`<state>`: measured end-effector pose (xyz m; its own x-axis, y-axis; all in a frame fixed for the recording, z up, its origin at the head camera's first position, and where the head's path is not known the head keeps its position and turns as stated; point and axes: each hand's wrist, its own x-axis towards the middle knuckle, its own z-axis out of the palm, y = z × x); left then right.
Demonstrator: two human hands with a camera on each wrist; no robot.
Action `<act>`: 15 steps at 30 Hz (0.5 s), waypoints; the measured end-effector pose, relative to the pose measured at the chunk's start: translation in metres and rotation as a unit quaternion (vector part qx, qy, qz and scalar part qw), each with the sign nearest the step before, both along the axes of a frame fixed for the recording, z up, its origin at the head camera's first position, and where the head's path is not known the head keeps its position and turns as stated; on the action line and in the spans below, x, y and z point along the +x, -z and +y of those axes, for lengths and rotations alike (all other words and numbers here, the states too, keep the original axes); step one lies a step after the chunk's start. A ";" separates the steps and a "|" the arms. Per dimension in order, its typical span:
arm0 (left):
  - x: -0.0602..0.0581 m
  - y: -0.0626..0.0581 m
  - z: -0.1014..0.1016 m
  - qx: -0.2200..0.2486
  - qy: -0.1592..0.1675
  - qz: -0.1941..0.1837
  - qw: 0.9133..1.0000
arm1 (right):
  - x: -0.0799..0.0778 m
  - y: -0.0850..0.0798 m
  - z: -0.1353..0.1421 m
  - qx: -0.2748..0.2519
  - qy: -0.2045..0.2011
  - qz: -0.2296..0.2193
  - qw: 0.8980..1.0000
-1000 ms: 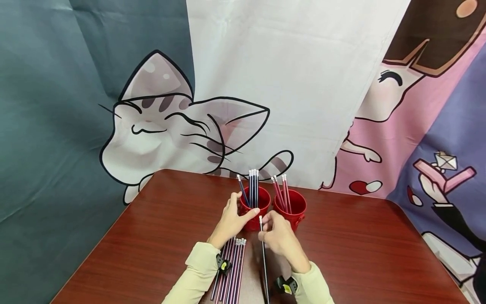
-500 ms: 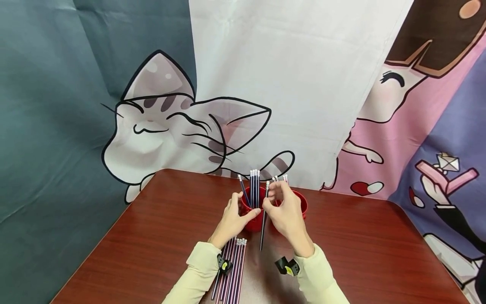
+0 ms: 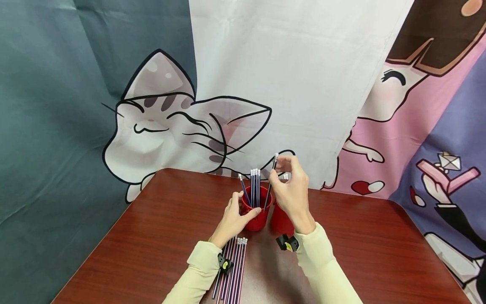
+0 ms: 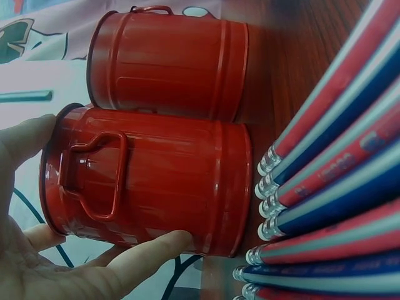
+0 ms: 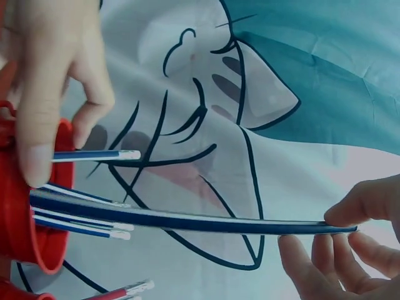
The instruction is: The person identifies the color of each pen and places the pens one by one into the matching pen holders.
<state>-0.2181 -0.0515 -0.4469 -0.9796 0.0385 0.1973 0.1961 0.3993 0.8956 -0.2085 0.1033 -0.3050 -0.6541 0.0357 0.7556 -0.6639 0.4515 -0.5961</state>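
Note:
My left hand (image 3: 232, 219) holds the left red bucket (image 3: 256, 222), its thumb at the near rim and fingers along the left side. Several blue-and-white pencils (image 3: 255, 185) stand in that bucket, eraser ends up. Above its right side, my right hand (image 3: 295, 195) pinches a blue-striped pencil (image 5: 250, 225) near the eraser end. This pencil slants down, its lower end at the bucket's mouth, partly behind the left hand in the right wrist view. Beside it stands a second red bucket (image 4: 169, 65); the right hand hides most of its pink pencils (image 3: 286, 176) in the head view.
Several red-striped and blue-striped pencils (image 3: 237, 270) lie side by side on the brown table (image 3: 152, 236), beneath and beside the left forearm. A printed cloth backdrop (image 3: 303, 84) hangs behind the table's far edge.
My right hand has raised the blue pencil from low in front of the buckets up to the left bucket's mouth, turning it more upright. The left hand stays on the bucket.

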 end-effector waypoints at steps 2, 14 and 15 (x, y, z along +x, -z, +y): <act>0.000 0.000 0.000 0.001 0.003 -0.001 1.000 | -0.003 -0.002 -0.001 -0.003 0.001 0.012 1.000; 0.001 -0.001 -0.001 -0.005 0.010 -0.008 1.000 | -0.018 0.009 -0.005 0.002 0.003 0.016 1.000; 0.001 -0.001 -0.001 -0.005 0.010 -0.008 1.000 | -0.019 0.012 -0.004 0.004 0.003 0.012 1.000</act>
